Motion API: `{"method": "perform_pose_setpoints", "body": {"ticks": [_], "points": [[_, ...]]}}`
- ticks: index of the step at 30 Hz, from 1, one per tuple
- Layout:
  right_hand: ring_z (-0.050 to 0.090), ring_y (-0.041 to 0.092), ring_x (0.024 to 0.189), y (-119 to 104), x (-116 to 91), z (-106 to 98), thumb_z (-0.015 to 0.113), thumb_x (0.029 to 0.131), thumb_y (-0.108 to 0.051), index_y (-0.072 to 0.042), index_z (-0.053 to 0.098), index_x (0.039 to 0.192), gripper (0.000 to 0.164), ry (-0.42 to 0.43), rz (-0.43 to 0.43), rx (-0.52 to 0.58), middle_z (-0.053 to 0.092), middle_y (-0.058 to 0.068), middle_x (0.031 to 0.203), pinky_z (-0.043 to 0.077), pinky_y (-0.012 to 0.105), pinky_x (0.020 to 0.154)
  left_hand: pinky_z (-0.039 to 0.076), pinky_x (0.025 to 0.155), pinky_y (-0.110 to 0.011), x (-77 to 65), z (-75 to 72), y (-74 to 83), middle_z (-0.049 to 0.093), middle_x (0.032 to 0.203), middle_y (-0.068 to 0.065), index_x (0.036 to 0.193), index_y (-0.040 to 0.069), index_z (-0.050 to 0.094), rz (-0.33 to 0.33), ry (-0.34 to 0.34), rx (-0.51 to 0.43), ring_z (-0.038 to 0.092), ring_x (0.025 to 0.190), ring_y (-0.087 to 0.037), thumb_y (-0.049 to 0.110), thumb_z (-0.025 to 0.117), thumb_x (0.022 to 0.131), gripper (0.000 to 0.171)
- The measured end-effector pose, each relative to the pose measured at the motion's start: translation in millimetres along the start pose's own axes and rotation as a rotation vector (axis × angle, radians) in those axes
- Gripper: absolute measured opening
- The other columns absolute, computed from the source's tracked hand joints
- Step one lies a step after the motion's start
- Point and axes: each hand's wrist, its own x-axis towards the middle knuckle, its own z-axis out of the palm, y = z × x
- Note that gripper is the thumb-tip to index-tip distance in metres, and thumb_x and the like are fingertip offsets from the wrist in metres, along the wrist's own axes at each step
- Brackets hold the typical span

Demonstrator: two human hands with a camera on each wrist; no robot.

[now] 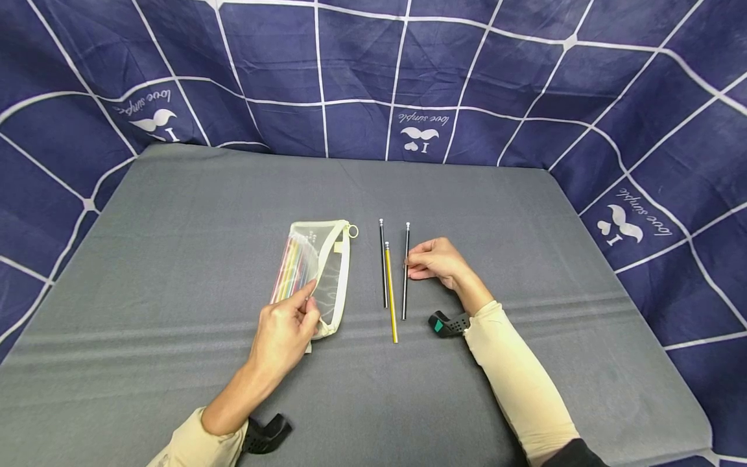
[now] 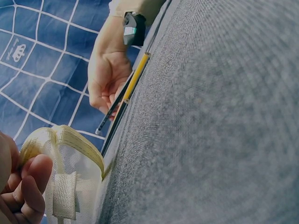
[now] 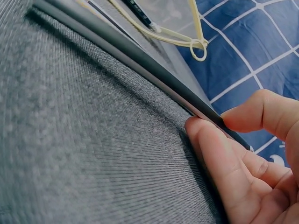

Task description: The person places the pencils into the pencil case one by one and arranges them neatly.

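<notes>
My left hand pinches the near-left edge of a see-through mesh pencil pouch with cream trim and a ring on its zip. The pouch gapes along its right side, and several coloured pencils show through it. To its right, my right hand holds a black pencil between thumb and fingertips. In the right wrist view this black pencil slants up off the cloth, a shadow under it. A yellow pencil and a second black pencil lie side by side between pouch and right hand.
Grey cloth covers the tabletop. A dark blue curtain with white grid lines stands along the back and sides. Black wrist straps show at both sleeves, close over the table.
</notes>
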Motion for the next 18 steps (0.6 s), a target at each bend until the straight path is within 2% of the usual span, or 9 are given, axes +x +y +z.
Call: {"method": "perform_pose_setpoints", "body": {"ticks": [7, 18], "points": [[0.067, 0.012, 0.058, -1.6, -2.0, -1.7, 0.055, 0.085, 0.012, 0.01, 0.057, 0.097, 0.012, -0.007, -0.013, 0.02, 0.068, 0.007, 0.069, 0.057, 0.023, 0.059, 0.043, 0.041, -0.015, 0.4, 0.1, 0.8, 0.064, 0.062, 0.003, 0.115, -0.009, 0.068, -0.007, -0.007, -0.006, 0.056, 0.045, -0.001, -0.01, 0.06, 0.082, 0.035], [0.069, 0.015, 0.061, -4.1, -0.3, 4.1, 0.06, 0.085, 0.012, 0.007, 0.058, 0.097, 0.013, -0.005, -0.023, 0.091, 0.069, 0.007, 0.072, 0.058, 0.025, 0.06, 0.043, 0.041, -0.014, 0.0, -0.2, 0.6, 0.064, 0.062, 0.003, 0.114, -0.009, 0.069, -0.008, 0.004, -0.001, 0.056, 0.045, -0.001, -0.011, 0.06, 0.081, 0.034]]}}
